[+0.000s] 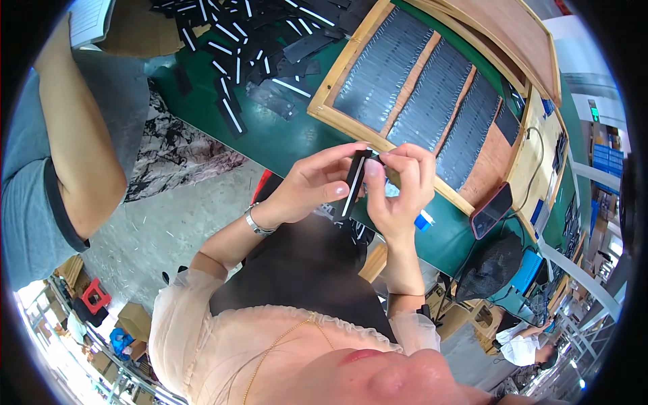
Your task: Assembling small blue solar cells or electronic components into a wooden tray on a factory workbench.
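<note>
A small flat black piece with a white strip (352, 187) is held up at the table's near edge, between my two hands. My left hand (305, 187) pinches it from the left, thumb below and fingers at its upper end. On the other side my right hand (403, 192) is closed, with thumb and index finger at the piece's upper right edge. Exactly what the right fingertips press on is too small to tell. Many similar black pieces with white strips (233, 111) lie in a loose pile at the far left of the green table (270, 145).
Right of the pile, a wooden tray (351, 125) holds rows of dark pieces. A phone (491, 210) leans at its near right corner, beside a cable and a black mesh bag (489, 266). Another person's arm (81, 128) is at the left. A red stool (96, 295) stands on the floor.
</note>
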### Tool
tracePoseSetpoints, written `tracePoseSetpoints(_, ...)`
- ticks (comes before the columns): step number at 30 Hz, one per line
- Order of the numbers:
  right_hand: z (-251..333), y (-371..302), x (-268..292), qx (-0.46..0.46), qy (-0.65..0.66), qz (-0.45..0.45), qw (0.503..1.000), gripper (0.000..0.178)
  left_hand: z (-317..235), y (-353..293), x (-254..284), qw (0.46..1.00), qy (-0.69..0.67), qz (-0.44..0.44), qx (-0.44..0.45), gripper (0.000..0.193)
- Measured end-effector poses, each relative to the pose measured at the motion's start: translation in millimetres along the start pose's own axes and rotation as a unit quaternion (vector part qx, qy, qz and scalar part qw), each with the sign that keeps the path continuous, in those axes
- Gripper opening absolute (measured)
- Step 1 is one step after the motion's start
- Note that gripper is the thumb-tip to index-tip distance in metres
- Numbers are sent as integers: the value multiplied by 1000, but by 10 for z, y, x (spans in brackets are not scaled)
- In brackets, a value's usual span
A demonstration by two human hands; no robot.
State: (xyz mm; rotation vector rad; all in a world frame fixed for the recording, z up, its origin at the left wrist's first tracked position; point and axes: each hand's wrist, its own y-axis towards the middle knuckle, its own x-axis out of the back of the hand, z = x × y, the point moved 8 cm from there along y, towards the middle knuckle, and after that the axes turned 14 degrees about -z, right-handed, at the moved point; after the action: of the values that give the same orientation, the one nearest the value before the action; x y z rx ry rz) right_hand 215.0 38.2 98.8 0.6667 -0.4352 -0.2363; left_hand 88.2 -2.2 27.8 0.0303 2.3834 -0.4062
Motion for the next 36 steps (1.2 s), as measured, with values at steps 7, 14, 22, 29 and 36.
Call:
tracePoseSetpoints(7,70,-104,-16,-60,159,-5,985,30,4,-7,130,999,-5,-34,-4,63)
tracePoseSetpoints(14,-14,-630,-73,-97,-50,304,946,51,-296,92,548,996,21,-88,-18,62)
tracePoseSetpoints(22,-389,-982,73,-494,161,261,814,21,86,-178,416,976,82,27,200,29)
tracePoseSetpoints(29,-424,-1251,66,-502,219,162,821,16,222,-375,445,987,18,-50,153,26)
tracePoseSetpoints(36,-227,-1308,-125,-528,288,251,758,21,-140,-387,470,982,146,-57,-109,38)
